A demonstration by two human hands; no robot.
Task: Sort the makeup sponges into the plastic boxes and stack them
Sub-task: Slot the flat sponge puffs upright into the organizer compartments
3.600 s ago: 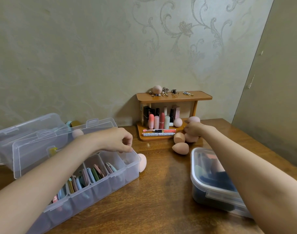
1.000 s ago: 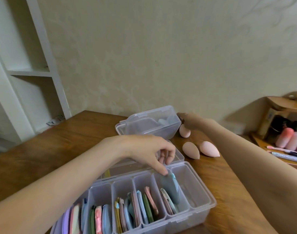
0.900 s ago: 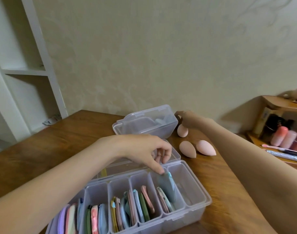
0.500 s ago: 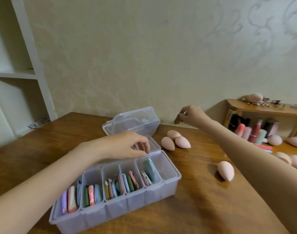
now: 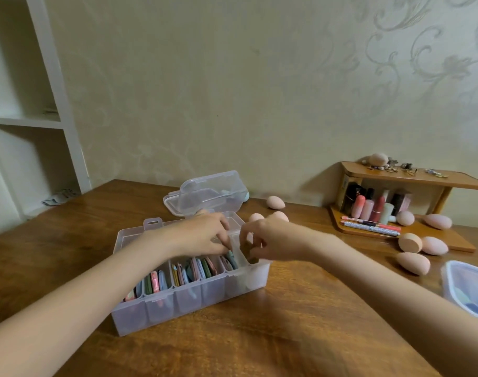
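We're approx halfway: divided box [image 5: 178, 300] mostly filled w/ flat sponges. Left hand [image 5: 202, 236] fingers curled at teal sponge [image 5: 231, 258]; right hand [image 5: 270, 240] pinches brownish piece over end compartment. Egg sponges [image 5: 413, 263] loose on table — boxes unstacked.

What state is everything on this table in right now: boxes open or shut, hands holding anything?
Divided box: open, flat sponges standing in its compartments.
Small box: behind, lid raised.
Right-edge container: lid on.
Left hand: fingers on the flat sponges.
Right hand: pinches a small brown sponge over the end compartment.
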